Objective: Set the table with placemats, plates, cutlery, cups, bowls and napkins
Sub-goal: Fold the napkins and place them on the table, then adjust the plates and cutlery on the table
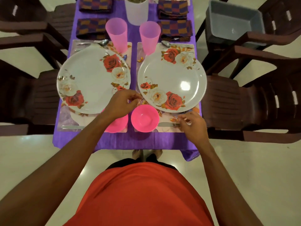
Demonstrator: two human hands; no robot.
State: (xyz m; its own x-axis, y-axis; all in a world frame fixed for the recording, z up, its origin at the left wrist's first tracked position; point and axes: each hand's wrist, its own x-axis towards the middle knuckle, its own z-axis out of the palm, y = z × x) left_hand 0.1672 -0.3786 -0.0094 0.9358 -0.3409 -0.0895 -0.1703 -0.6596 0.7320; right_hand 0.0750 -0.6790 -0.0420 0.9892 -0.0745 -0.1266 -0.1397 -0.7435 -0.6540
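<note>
A person's right hand (pixel 193 126) pinches the knife (pixel 166 124) on the right placemat (pixel 140 51), apparently squaring it beside the plate (pixel 172 79). The left hand (pixel 121 104) hovers over a pink bowl (pixel 118 126), fingers curled, grasp unclear.

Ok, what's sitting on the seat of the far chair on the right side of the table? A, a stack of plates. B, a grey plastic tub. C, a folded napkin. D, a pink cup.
B: a grey tub sits on the seat of that chair, between its armrests, and nothing else shows on the seat.
</note>
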